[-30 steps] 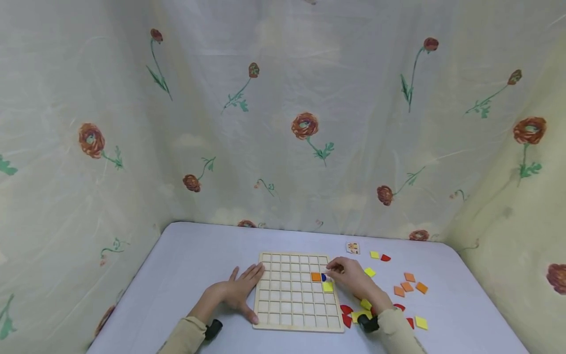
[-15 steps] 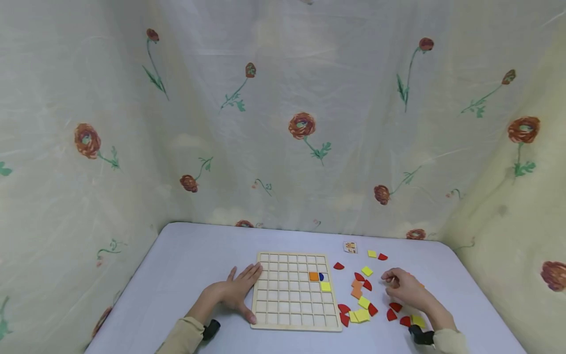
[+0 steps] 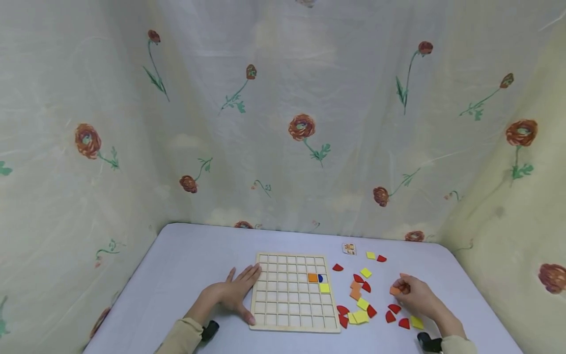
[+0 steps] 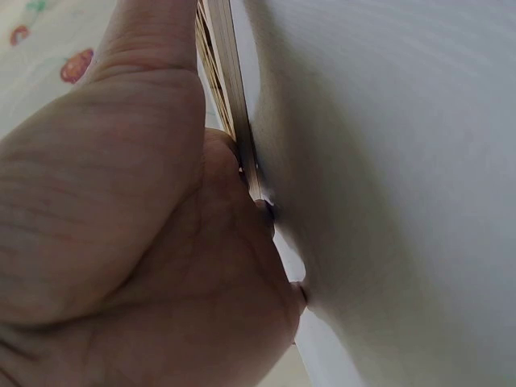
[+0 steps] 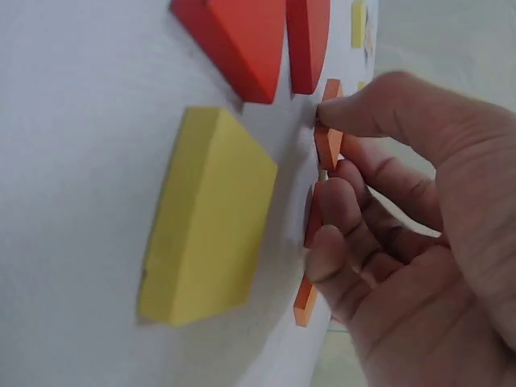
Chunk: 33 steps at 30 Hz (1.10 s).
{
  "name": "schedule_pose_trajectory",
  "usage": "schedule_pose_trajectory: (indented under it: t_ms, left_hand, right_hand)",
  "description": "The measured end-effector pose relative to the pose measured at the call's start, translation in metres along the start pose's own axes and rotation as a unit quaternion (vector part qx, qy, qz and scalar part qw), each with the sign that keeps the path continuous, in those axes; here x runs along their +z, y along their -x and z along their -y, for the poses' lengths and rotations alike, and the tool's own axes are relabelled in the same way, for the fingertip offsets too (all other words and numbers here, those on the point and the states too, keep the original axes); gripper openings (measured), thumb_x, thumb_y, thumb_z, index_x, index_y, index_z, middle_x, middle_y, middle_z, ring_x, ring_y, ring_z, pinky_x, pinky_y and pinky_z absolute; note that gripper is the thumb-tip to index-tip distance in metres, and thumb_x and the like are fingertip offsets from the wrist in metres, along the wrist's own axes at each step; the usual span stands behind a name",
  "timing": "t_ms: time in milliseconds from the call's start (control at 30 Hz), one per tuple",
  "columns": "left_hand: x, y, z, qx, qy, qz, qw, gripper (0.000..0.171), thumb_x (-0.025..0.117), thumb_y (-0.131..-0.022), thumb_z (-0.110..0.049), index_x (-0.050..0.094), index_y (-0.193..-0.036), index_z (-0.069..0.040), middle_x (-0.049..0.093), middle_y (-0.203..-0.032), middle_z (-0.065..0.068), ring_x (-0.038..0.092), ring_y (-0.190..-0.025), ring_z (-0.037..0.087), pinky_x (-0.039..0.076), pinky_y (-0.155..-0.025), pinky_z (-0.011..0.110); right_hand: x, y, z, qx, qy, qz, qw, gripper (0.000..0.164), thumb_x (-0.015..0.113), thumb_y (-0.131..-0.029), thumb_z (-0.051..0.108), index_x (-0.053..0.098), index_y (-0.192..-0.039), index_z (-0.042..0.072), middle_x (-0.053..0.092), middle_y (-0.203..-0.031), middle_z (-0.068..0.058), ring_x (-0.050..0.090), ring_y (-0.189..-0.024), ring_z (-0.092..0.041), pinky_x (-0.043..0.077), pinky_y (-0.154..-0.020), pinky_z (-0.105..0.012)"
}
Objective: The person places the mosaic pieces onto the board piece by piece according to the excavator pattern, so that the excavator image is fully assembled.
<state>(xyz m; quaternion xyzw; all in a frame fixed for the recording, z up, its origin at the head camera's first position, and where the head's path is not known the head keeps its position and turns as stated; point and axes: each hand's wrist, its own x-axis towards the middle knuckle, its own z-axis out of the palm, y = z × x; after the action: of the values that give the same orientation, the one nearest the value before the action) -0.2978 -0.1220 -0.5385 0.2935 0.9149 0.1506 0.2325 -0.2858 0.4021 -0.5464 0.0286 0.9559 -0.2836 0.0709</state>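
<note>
My left hand [image 3: 234, 295] rests with spread fingers along the left edge of the wooden grid board [image 3: 292, 328]; the left wrist view shows its palm [image 4: 121, 242] beside the board's edge. My right hand [image 3: 417, 295] is at the table's right side, pinching an orange square tile [image 5: 327, 145] between thumb and forefinger. More orange tiles [image 5: 305, 300] lie under its curled fingers, partly hidden. On the board, an orange tile [image 3: 312, 278], a dark blue rounded piece [image 3: 320, 278] and a yellow tile [image 3: 325, 288] sit in neighbouring cells near the right edge.
Red quarter-round pieces [image 3: 404, 323], yellow tiles [image 3: 361, 316] and orange tiles [image 3: 355, 293] lie scattered right of the board. A small picture card [image 3: 349, 249] is behind them. Patterned cloth [image 3: 283, 196] hangs around the white table [image 3: 212, 246].
My right hand has left the blue piece in its cell and moved right, away from the board. It now pinches an orange tile there. My left hand stays on the board's edge.
</note>
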Motion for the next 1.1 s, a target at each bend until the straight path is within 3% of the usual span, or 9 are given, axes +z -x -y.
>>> schedule_pose_trajectory:
  t_ms: [233,467,767,967,1100]
  left_hand:
    - [0.001,0.002,-0.002,-0.002,-0.011,-0.009,0.9999,0.132,0.078,-0.065,-0.064,0.001,-0.155,-0.007,-0.004,-0.164,0.009,-0.005,-0.151,0.029,-0.004,-0.116,0.063]
    - [0.001,0.002,-0.003,-0.004,-0.016,-0.012,0.9998,0.131,0.078,-0.066,-0.063,0.001,-0.155,-0.007,-0.004,-0.164,0.009,-0.004,-0.151,0.029,-0.003,-0.116,0.063]
    - [0.001,0.0,-0.002,-0.012,-0.018,-0.014,0.9997,0.132,0.078,-0.065,-0.064,0.0,-0.156,-0.008,-0.003,-0.164,0.009,-0.004,-0.151,0.028,-0.003,-0.116,0.062]
    - [0.001,0.0,-0.001,-0.009,-0.019,-0.014,0.9997,0.132,0.078,-0.065,-0.064,0.0,-0.155,-0.007,-0.003,-0.164,0.009,-0.004,-0.151,0.028,-0.003,-0.116,0.063]
    - [0.002,0.001,0.0,-0.005,-0.019,-0.014,0.9997,0.132,0.078,-0.066,-0.064,0.0,-0.155,-0.007,-0.003,-0.164,0.009,-0.004,-0.151,0.029,-0.002,-0.115,0.063]
  right_hand:
    - [0.008,0.006,0.021,-0.022,-0.012,-0.014,1.0,0.03,0.076,-0.08,0.02,0.064,-0.101,0.002,0.059,-0.083,-0.004,0.051,-0.075,-0.017,0.045,-0.061,-0.024]
    - [0.032,0.012,0.075,-0.042,-0.058,0.023,0.997,0.029,0.078,-0.08,0.017,0.063,-0.103,0.006,0.057,-0.084,-0.002,0.049,-0.077,-0.016,0.042,-0.059,-0.023]
    - [0.068,0.008,0.141,-0.145,-0.055,0.099,0.983,0.023,0.076,-0.081,0.018,0.063,-0.1,0.012,0.057,-0.085,0.0,0.05,-0.079,-0.015,0.043,-0.061,-0.021]
    - [0.083,0.0,0.159,-0.187,-0.047,0.121,0.974,0.022,0.076,-0.083,0.022,0.064,-0.1,0.015,0.059,-0.089,0.003,0.051,-0.082,-0.015,0.045,-0.066,-0.02]
    - [0.087,-0.005,0.164,-0.19,-0.042,0.137,0.971,0.021,0.075,-0.084,0.023,0.065,-0.1,0.017,0.06,-0.091,0.003,0.053,-0.085,-0.015,0.047,-0.071,-0.021]
